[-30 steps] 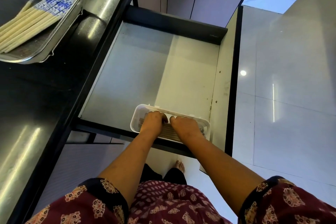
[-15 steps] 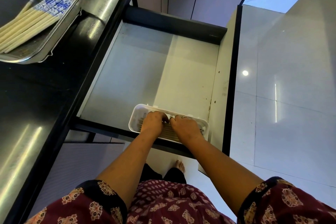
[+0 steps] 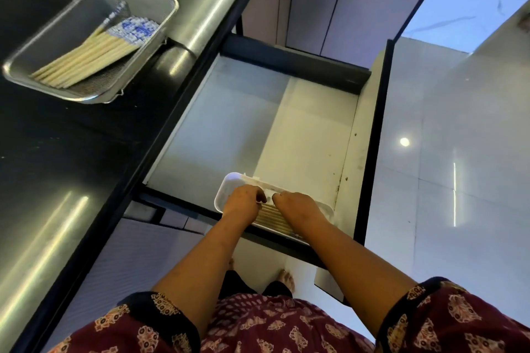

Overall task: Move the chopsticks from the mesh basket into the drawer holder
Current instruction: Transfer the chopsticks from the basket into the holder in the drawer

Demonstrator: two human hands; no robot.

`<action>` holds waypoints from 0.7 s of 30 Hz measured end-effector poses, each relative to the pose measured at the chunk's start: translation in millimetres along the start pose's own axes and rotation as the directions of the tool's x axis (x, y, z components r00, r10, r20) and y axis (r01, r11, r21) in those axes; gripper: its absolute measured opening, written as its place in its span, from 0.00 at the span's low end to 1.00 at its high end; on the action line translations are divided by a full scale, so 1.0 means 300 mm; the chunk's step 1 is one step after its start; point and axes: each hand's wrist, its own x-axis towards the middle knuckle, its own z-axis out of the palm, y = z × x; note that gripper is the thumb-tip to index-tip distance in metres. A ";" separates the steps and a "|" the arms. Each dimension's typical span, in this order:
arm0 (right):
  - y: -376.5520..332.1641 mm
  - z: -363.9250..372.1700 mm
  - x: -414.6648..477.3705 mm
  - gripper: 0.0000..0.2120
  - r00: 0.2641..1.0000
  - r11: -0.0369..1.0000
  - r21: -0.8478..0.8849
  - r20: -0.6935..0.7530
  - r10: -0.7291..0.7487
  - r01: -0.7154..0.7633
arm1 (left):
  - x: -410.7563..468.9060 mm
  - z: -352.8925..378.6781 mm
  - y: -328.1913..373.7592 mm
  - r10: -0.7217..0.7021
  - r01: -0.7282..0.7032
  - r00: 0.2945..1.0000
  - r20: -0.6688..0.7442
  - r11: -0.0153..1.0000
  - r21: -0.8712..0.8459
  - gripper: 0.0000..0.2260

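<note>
A white plastic holder (image 3: 226, 183) lies at the front right of the open drawer (image 3: 229, 123). Pale chopsticks (image 3: 271, 216) lie in it, partly hidden by my hands. My left hand (image 3: 243, 200) and my right hand (image 3: 298, 205) both rest inside the holder, fingers curled down onto the chopsticks; their fingertips are hidden. On the dark counter at upper left stands a metal mesh basket (image 3: 34, 77). It holds several more chopsticks (image 3: 94, 57) with blue-and-white patterned ends.
The black countertop (image 3: 71, 166) runs along the left, its edge beside the drawer. The drawer's tall right wall (image 3: 370, 152) borders a glossy tiled floor (image 3: 459, 180). Cabinet fronts (image 3: 329, 0) stand behind. My bare feet (image 3: 286, 278) are under the drawer front.
The view has tilted, so more of the basket and counter shows. My hands stay in the holder on the chopsticks, shifting only slightly.
</note>
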 end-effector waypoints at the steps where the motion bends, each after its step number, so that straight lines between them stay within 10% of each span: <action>1: -0.005 -0.013 0.004 0.11 1.000 1.000 0.009 -0.005 -0.015 0.015 | -0.009 -0.014 -0.003 0.001 -0.001 1.000 -0.012 1.000 -0.013 0.10; 21: -0.380 -0.689 0.341 0.07 0.803 0.840 0.354 -0.576 -0.150 0.411 | -0.132 -0.775 -0.112 -0.014 -0.144 0.743 -0.669 0.973 -0.181 0.12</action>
